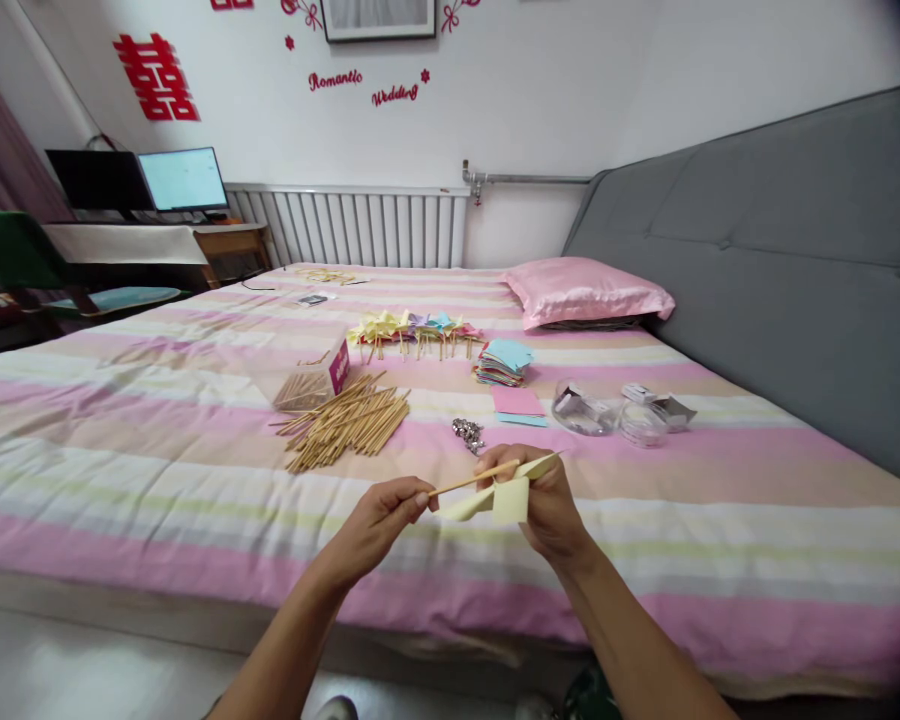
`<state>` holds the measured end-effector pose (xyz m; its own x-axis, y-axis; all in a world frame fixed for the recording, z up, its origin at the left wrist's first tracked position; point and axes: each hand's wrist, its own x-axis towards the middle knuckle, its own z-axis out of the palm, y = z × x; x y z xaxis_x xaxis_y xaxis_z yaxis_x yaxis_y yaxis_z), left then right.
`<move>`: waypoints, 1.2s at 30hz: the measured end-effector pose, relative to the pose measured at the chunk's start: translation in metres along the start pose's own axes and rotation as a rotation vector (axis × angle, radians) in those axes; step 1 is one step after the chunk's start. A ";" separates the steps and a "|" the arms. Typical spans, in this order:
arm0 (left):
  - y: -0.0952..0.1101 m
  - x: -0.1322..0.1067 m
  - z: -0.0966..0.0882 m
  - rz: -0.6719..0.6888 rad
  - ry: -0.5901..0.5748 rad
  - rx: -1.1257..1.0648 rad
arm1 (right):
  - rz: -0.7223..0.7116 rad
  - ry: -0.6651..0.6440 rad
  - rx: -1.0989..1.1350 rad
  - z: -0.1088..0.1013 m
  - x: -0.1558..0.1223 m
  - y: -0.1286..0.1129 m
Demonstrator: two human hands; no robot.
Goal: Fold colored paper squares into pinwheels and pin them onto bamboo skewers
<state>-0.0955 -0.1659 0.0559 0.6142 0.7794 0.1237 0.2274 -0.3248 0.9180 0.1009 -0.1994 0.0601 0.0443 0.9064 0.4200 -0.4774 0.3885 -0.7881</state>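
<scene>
Left hand (379, 525) pinched a thin wooden stick (474, 480); right hand (544, 505) gripped a folded pale-yellow paper pinwheel (499, 498), near edge of striped bed (195, 470). Loose stick pile (349, 420) lay farther left.

2 bare forearms, no sleeves, rings or watch.

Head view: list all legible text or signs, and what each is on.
"Romantic" – red cursive sticker on the white wall.
"Wedding" – red cursive sticker on the wall beside it.
Red double-happiness character (囍) – wall decal, upper left.
Partial red decal at the top edge – cut off, unreadable.
Magenta box by the wooden sticks – white print too small to read.
Lit monitor – content blurred.
Nothing legible on the yellow paper in the hands.
</scene>
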 end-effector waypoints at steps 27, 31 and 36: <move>0.002 -0.003 0.004 -0.018 -0.037 -0.080 | 0.040 0.024 0.005 0.000 -0.001 -0.001; 0.003 -0.002 0.005 0.000 -0.046 -0.081 | 0.056 0.025 0.015 -0.001 -0.002 -0.001; 0.002 -0.001 0.005 0.013 -0.050 -0.047 | 0.081 0.049 0.044 -0.001 -0.002 -0.001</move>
<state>-0.0915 -0.1701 0.0561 0.6539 0.7474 0.1176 0.1842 -0.3081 0.9333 0.1021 -0.2015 0.0597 0.0459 0.9420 0.3326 -0.5194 0.3069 -0.7975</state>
